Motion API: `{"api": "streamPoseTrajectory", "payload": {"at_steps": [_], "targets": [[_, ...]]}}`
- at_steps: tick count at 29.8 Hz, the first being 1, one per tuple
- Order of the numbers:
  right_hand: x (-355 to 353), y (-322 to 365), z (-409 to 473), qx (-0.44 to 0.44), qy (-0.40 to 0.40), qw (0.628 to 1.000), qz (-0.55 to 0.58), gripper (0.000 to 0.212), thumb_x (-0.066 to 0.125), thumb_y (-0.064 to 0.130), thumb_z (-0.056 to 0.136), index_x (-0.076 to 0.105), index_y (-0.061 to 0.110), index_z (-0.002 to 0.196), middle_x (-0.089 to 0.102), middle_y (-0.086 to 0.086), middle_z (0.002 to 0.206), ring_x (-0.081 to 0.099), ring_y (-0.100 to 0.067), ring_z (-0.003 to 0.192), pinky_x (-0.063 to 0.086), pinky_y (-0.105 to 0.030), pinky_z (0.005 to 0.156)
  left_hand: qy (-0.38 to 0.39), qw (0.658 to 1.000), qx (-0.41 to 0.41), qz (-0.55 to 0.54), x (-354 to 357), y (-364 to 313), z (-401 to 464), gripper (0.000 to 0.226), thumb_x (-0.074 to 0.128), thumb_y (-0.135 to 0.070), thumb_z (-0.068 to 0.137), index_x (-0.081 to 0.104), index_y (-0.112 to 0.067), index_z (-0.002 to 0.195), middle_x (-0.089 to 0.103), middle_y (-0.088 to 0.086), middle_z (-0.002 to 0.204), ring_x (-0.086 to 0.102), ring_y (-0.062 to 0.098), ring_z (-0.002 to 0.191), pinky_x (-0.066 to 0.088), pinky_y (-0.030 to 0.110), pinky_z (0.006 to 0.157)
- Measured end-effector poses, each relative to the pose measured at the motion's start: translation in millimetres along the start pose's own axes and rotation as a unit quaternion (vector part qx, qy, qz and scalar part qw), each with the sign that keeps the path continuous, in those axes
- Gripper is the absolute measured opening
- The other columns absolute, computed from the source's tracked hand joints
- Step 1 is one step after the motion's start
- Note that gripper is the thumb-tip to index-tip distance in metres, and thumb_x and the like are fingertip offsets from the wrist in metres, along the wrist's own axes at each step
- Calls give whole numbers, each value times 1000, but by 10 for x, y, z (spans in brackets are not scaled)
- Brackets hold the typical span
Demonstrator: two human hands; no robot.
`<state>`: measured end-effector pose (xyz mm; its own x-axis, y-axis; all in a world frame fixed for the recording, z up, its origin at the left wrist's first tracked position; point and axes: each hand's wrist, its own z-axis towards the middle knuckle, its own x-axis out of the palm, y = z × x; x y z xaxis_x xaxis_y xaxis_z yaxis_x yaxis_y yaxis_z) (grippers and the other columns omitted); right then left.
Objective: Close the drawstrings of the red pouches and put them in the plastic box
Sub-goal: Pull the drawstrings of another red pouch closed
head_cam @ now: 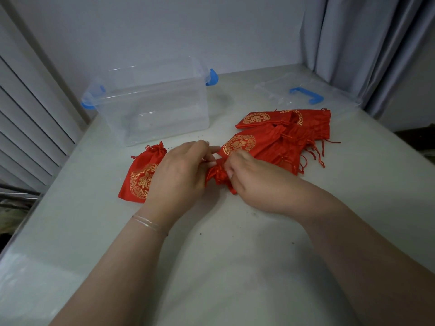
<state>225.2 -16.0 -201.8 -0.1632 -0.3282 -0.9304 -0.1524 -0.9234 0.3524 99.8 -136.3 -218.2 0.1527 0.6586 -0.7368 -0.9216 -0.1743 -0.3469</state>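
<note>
Nearest on the pale grey bench (211,267), both hands work one small red satin pouch with a gathered neck (217,176), which lies on the surface between them. The left hand (179,170) has its fingers curled in at the pouch's left side and the right hand (249,177) pinches the bunched fabric from the right. That opposed hold suits drawing the cords apart to cinch the mouth, though the cords themselves are too small to make out.

Just left of the left hand lies a red pouch with a gold floral medallion (141,177), its neck already puckered, probably set aside until it is boxed. Behind the right hand sits a loose heap of flat red gold-printed pouches (282,135), tassels trailing, seemingly the stock not yet closed.

Farther back stands the clear plastic box with blue latches (153,109), open-topped and with no pouch inside. Its clear lid with a blue handle (303,92) lies to the far right, out of the way.
</note>
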Motion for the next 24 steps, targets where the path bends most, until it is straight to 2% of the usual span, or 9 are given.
{"api": "streamPoseTrajectory", "payload": {"at_steps": [2, 4, 6, 9, 11, 13, 15, 19, 24], "targets": [[-23, -4, -20, 24, 55, 998, 29, 5, 37, 22, 96, 38, 20, 92, 44, -2, 100, 52, -24, 80, 43, -41, 73, 38, 999, 31, 24, 28, 29, -1, 9, 47, -11, 81, 55, -13, 85, 71, -6, 96, 63, 17, 100, 35, 29, 102], [-40, -17, -26, 41, 94, 994, 24, 8, 39, 25, 94, 41, 19, 89, 47, -2, 98, 51, -21, 81, 42, -38, 72, 70, 996, 44, 39, 60, 42, -9, 7, 47, -11, 83, 53, -14, 85, 67, -9, 86, 62, 14, 88, 29, 29, 108], [-34, -35, -25, 51, 103, 993, 2, 12, 42, 25, 93, 42, 16, 86, 47, -3, 93, 51, -22, 79, 39, -37, 66, 93, 993, 59, 33, 79, 17, -15, 5, 47, -15, 85, 50, -17, 83, 58, -11, 75, 54, 13, 72, 36, 25, 93], [-2, -55, -29, 62, 78, 994, -51, 11, 44, 25, 91, 41, 16, 88, 49, -5, 92, 48, -22, 77, 32, -33, 61, 126, 990, 58, 25, 66, -69, -23, 9, 40, -26, 88, 46, -21, 83, 51, -10, 71, 45, 16, 61, 25, 23, 53], [7, -61, -40, 60, 43, 993, -87, 10, 43, 25, 91, 44, 15, 93, 56, -6, 91, 53, -25, 77, 31, -33, 57, 133, 990, 49, 23, 60, -87, -33, 6, 42, -25, 89, 45, -22, 85, 46, -13, 72, 41, 13, 57, 24, 23, 47], [-6, -80, -40, 50, -23, 995, -81, 15, 43, 28, 94, 50, 17, 102, 62, -4, 91, 59, -27, 84, 36, -33, 59, 112, 993, 26, 17, 32, -95, -37, 6, 43, -25, 88, 47, -21, 87, 48, -13, 74, 41, 10, 56, 28, 27, 48], [-52, -103, -14, 63, -123, 990, 12, 21, 44, 33, 96, 54, 23, 111, 64, 2, 98, 60, -19, 90, 42, -32, 68, 48, 998, -37, 12, -19, -75, -5, 8, 45, -24, 92, 50, -18, 90, 55, -8, 77, 47, 14, 60, 34, 31, 53], [-80, -327, 102, 128, -327, 935, 47, 32, 52, 33, 93, 55, 21, 123, 54, -1, 119, 48, -18, 111, 35, -25, 89, -112, 970, -207, 66, -160, 195, 55, 8, 47, -21, 93, 51, -16, 98, 58, 2, 88, 50, 27, 80, 34, 33, 65], [6, -620, 257, 267, -298, 917, -8, 53, 46, 45, 93, 40, 17, 138, 43, -11, 138, 35, -30, 129, 32, -43, 103, -139, 947, -232, 175, -90, 674, -24, 24, 51, -20, 90, 57, -10, 112, 60, 17, 104, 48, 40, 96, 36, 43, 80]]}}
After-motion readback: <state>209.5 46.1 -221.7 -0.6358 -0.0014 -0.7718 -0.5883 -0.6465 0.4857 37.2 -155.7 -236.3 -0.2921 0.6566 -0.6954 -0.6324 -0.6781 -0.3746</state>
